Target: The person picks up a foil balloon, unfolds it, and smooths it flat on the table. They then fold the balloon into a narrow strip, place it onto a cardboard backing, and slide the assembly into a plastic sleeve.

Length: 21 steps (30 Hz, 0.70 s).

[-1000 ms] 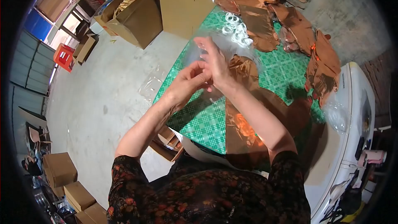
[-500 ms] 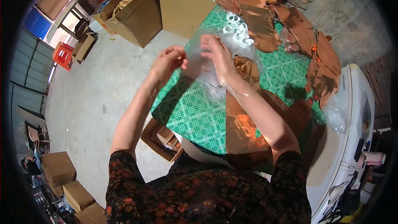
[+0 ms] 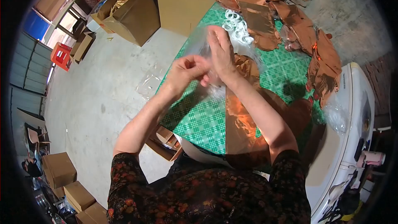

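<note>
Clear plastic film (image 3: pixel 198 49) lies under and around both hands on the green checked tablecloth (image 3: pixel 199 120). My left hand (image 3: pixel 188 72) is curled, fingertips pinched at the edge of the film; what they hold is too blurred to make out. Beside it, my right hand (image 3: pixel 222 54) is raised over the film with its fingers fairly straight, smeared by motion. White rings of cord (image 3: pixel 237 27) sit just beyond my right hand. Copper-coloured foil pieces (image 3: pixel 244 124) lie beneath my right forearm, and more foil (image 3: pixel 259 20) is heaped at the table's back.
A thin clear plastic piece (image 3: pixel 151 82) is left of the table, over the floor. Cardboard boxes stand at the back left (image 3: pixel 134 14), lower left (image 3: pixel 59 169) and under the table edge (image 3: pixel 159 149). A white appliance (image 3: pixel 346 141) borders the right side. An orange stool (image 3: pixel 61 57) stands far left.
My left hand has moved right, close to my right hand. My right hand has shifted slightly. A clear plastic piece now shows left of the table, where bare floor showed before.
</note>
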Motion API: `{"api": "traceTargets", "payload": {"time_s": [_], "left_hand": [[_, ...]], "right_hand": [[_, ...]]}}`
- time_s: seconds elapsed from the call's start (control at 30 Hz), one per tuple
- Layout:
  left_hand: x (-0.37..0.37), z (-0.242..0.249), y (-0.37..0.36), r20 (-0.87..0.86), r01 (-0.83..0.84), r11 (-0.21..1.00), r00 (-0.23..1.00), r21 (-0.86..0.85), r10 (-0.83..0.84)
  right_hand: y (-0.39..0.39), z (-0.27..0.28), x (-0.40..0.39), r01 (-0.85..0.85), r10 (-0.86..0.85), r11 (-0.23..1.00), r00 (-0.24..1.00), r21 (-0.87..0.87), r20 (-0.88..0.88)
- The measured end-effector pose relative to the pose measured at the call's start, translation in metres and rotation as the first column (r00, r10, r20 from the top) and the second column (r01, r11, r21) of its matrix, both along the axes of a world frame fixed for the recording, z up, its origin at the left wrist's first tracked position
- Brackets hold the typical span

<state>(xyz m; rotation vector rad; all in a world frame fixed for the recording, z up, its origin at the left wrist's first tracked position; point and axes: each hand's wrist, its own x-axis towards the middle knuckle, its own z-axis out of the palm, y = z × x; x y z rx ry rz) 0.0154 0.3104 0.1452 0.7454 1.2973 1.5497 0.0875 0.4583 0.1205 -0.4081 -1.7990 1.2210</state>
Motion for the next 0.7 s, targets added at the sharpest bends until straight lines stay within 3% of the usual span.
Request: {"api": "traceTargets", "payload": {"time_s": [0.07,0.13,0.17,0.2,0.23,0.27,0.3,0.33,0.4,0.43,0.47,0.5,0.53,0.63,0.7], "left_hand": [[-0.035,-0.016,-0.001,-0.196,-0.112,0.993,0.974,0.027,0.115],[-0.1,-0.049,-0.004,-0.442,-0.277,0.96,0.856,0.043,0.267],[-0.137,-0.061,-0.013,-0.759,-0.359,0.933,0.608,0.0,0.233],[-0.183,-0.083,-0.023,-0.993,-0.404,0.911,0.041,0.088,0.114],[-0.23,-0.106,-0.044,-0.99,-0.409,0.901,0.046,-0.141,-0.134],[-0.287,-0.154,-0.081,-0.941,-0.358,0.906,-0.162,-0.225,-0.298],[-0.305,-0.152,-0.095,-0.61,-0.465,0.601,-0.152,-0.65,-0.778],[-0.247,-0.092,-0.087,-0.543,-0.629,0.359,0.121,-0.69,-0.831],[-0.264,-0.107,-0.098,-0.669,-0.678,0.53,-0.076,-0.508,-0.739],[-0.266,-0.101,-0.095,-0.696,-0.671,0.599,-0.17,-0.437,-0.698],[-0.269,-0.095,-0.085,-0.697,-0.681,0.578,-0.137,-0.449,-0.704],[-0.274,-0.091,-0.073,-0.699,-0.692,0.555,-0.101,-0.461,-0.707],[-0.278,-0.089,-0.064,-0.704,-0.703,0.533,-0.066,-0.471,-0.708],[-0.277,-0.091,-0.052,-0.921,-0.642,0.746,-0.158,-0.177,-0.355],[-0.276,-0.086,-0.034,-0.925,-0.601,0.794,-0.245,-0.09,-0.29]], "right_hand": [[0.007,-0.005,0.001,0.05,-0.047,0.995,0.998,0.087,-0.036],[0.003,0.02,0.031,-0.16,0.168,0.984,0.978,-0.076,0.124],[-0.004,0.04,0.053,-0.246,0.276,0.955,0.943,-0.168,0.187],[-0.012,0.063,0.074,-0.375,0.422,0.891,0.893,-0.257,0.156],[-0.023,0.088,0.097,-0.493,0.556,0.801,0.824,-0.339,0.114],[-0.032,0.108,0.118,-0.578,0.649,0.709,0.759,-0.403,0.053],[-0.039,0.124,0.136,-0.654,0.729,0.605,0.684,-0.454,-0.015],[-0.042,0.133,0.151,-0.764,0.78,0.591,0.623,-0.259,-0.059],[-0.042,0.15,0.174,-0.928,0.919,0.36,0.371,-0.101,-0.133],[-0.05,0.158,0.183,-0.95,0.92,0.288,0.309,-0.117,-0.241],[-0.057,0.166,0.192,-0.97,0.907,0.21,0.241,-0.125,-0.345],[-0.072,0.169,0.2,-0.956,0.821,0.267,0.291,-0.12,-0.491],[-0.079,0.165,0.202,-0.952,0.821,0.305,0.276,-0.024,-0.5],[-0.078,0.159,0.199,-0.906,0.834,0.39,0.271,0.167,-0.481],[-0.049,0.166,0.192,-0.882,0.85,0.436,0.338,0.179,-0.405]]}}
